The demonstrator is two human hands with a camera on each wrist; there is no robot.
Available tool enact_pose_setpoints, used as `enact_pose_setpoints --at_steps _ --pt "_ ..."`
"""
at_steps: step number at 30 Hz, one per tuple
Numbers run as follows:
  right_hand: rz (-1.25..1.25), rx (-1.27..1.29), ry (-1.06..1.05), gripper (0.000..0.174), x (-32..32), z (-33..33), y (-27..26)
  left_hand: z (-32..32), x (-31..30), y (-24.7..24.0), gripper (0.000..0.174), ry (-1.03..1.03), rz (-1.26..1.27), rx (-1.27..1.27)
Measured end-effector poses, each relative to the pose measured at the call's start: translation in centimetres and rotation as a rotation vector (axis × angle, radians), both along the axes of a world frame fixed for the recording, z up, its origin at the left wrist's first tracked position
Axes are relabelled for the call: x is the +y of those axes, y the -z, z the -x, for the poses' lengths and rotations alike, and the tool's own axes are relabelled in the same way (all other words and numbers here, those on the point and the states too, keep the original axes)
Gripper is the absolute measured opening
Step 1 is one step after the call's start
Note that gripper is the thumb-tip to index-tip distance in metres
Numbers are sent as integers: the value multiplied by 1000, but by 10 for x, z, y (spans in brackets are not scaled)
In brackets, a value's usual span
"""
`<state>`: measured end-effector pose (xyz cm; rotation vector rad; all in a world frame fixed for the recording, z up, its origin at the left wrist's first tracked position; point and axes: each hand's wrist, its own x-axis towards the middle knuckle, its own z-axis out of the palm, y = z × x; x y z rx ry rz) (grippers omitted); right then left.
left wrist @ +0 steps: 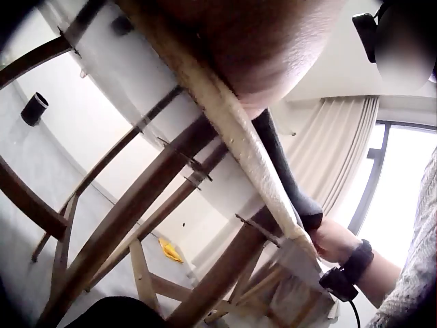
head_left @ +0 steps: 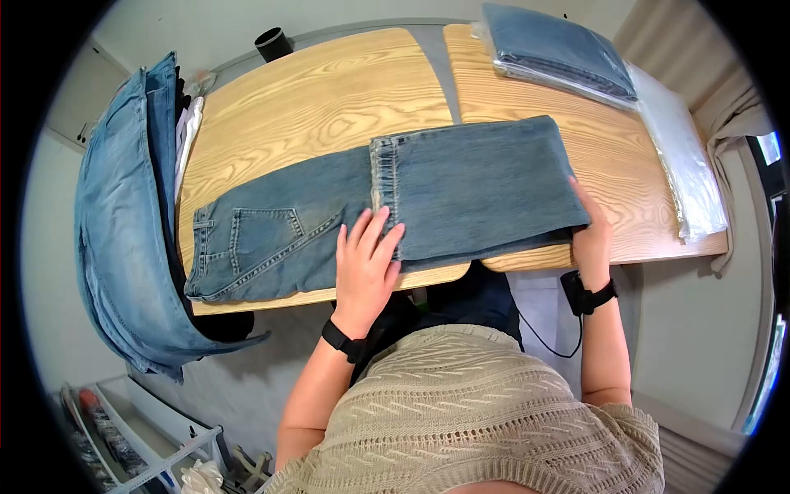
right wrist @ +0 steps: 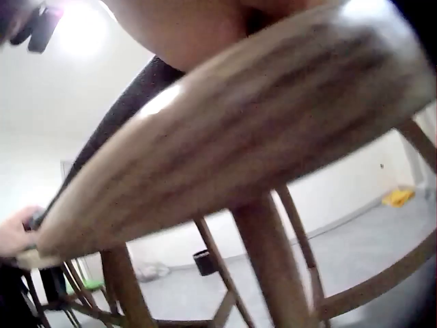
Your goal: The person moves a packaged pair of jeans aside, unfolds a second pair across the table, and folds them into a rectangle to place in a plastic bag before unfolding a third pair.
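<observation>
Blue jeans (head_left: 473, 181) lie lengthwise across the wooden tabletops, with the leg part folded back over itself and its hem near the middle. My left hand (head_left: 362, 267) rests on the hem and the cloth beside it, fingers spread and fairly straight. At the right folded end, my right hand (head_left: 592, 235) holds the edge, one finger along it and the others partly hidden. The left wrist view shows the right hand (left wrist: 336, 240) at the end of the dark cloth (left wrist: 280, 160). Skin and the table edge (right wrist: 225, 130) fill much of the right wrist view.
More jeans (head_left: 119, 214) hang over the table's left end. Folded jeans in clear plastic (head_left: 559, 53) and a plastic bag (head_left: 679, 156) lie at the right. A black bin (head_left: 273, 44) stands beyond the table; a rack (head_left: 156, 428) is at lower left. A gap separates the two tabletops.
</observation>
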<state>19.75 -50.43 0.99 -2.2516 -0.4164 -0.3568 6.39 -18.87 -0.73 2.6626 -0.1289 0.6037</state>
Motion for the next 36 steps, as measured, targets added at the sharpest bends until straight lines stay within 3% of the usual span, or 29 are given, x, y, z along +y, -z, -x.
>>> enact_pose_setpoints --at_steps 1,3,8,10,11,15,18,20,22,24,26,36 --pt "3 1 8 71 -2 0 0 1 1 2 51 -14 -1 -39" --pt "366 -55 -37 72 -7 1 -3 3 2 6 47 -12 19 -64" --pt "427 -140 105 71 -3 3 3 2 2 10 48 30 62 -114" --pt "595 -279 219 70 13 13 -19 1 2 10 48 39 77 -118" --pt "603 -270 78 74 13 13 -26 2 2 9 47 42 86 -117" --pt "519 -71 -165 78 -11 0 -3 3 6 5 45 107 52 -59" --pt "436 -54 -105 80 -7 1 1 1 5 -4 42 115 59 -36" --pt "583 -42 35 77 0 7 -3 2 6 -5 44 117 61 -26" --pt "527 -40 5 76 -1 4 -1 2 8 -4 49 115 71 -25" --pt "256 -20 -45 77 -4 3 3 2 7 -7 52 95 64 -9" --pt "166 0 -78 79 -12 -3 3 2 8 -7 54 66 58 11" --pt "208 15 -70 81 -16 -4 -2 0 7 -6 58 89 4 43"
